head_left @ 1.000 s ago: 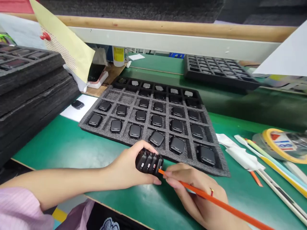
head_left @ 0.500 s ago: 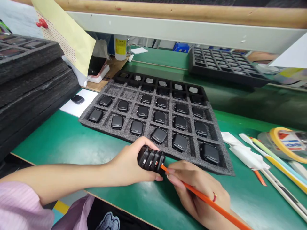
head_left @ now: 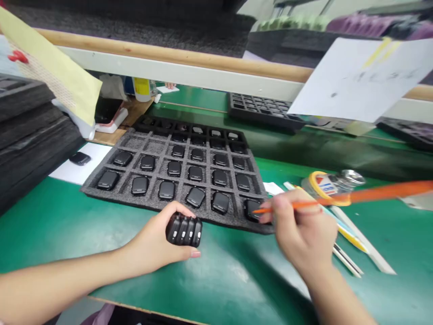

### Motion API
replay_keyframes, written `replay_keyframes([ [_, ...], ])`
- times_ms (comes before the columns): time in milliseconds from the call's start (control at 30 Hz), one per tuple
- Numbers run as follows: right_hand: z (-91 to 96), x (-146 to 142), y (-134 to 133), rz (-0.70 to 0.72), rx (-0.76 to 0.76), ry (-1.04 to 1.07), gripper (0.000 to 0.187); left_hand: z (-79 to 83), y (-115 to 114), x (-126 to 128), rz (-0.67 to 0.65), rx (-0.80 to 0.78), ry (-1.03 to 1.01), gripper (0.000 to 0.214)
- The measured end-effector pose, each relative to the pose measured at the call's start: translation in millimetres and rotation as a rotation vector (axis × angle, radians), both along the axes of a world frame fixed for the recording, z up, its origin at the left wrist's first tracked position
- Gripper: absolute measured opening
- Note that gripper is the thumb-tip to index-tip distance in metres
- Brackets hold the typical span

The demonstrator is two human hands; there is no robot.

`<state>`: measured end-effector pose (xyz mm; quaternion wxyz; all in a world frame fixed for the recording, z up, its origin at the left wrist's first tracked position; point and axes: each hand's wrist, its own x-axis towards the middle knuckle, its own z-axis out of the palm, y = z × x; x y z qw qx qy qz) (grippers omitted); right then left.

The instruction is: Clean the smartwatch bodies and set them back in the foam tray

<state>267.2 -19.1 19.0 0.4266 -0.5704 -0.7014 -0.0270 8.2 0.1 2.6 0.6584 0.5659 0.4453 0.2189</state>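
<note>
My left hand [head_left: 154, 243] is closed around a row of several black smartwatch cases [head_left: 184, 231], stood side by side, with small pale marks on their edges facing me. It is above the green table, just in front of the grey foam tray [head_left: 126, 200]. Black watch cases [head_left: 195, 197] lie in many of the tray's compartments. Off to the right, my right hand [head_left: 301, 230] pinches a thin orange stick [head_left: 365, 195]. Its tip points left and overlaps the tray's front right watch case in view; I cannot tell whether they touch. Motion blurs this hand and the stick.
Stacked dark foam trays [head_left: 30, 131] rise on the left, beside a white sheet [head_left: 71, 169] bearing one watch case. On the right lie a glass jar [head_left: 350, 180], a yellow tape roll [head_left: 314, 180] and thin tools. A shelf rail [head_left: 169, 54] crosses overhead.
My right hand and the orange stick have moved away from the held watch cases, to the right and up. My left hand still grips the row. The view has swung right.
</note>
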Motion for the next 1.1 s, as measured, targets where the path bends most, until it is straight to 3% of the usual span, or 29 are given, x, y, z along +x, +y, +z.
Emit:
replay_keyframes([
  [67,1.0,34,10,-0.130,-0.070,-0.074,0.045,-2.1,0,-1,-0.013,-0.019,-0.019,0.054],
  [200,-8.5,96,16,-0.247,-0.223,-0.218,0.055,-3.8,1,-1,-0.029,-0.008,-0.001,0.054],
  [333,-21.8,153,8,-0.408,-0.194,-0.303,0.041,-3.2,0,-2,-0.034,0.001,0.009,0.053],
  [433,-36.4,185,4,-0.404,-0.210,-0.374,0.034,-4.2,0,-2,-0.017,0.005,-0.012,0.053],
  [533,-48.8,197,5,-0.343,-0.205,-0.422,0.033,-5.1,-2,-1,0.016,0.003,-0.046,0.055],
  [600,-48.0,193,8,-0.322,-0.151,-0.435,0.034,-4.1,-3,-1,0.034,-0.006,-0.077,0.056],
  [700,-30.9,168,14,-0.346,-0.012,-0.422,0.033,0.3,-4,-1,0.065,-0.020,-0.132,0.057],
  [833,-6.8,96,12,-0.319,0.112,-0.395,0.027,6.1,-5,-2,0.100,-0.019,-0.188,0.058],
  [900,-4.4,51,6,-0.215,0.126,-0.389,0.032,6.4,-5,-2,0.103,-0.009,-0.191,0.059],
  [1000,-8.1,-7,-6,0.064,0.105,-0.437,0.047,4.7,-5,-3,0.115,0.054,-0.156,0.058],
  [1100,-10.5,-31,-11,0.262,0.145,-0.536,0.051,3.9,-5,-4,0.117,0.147,-0.121,0.056],
])
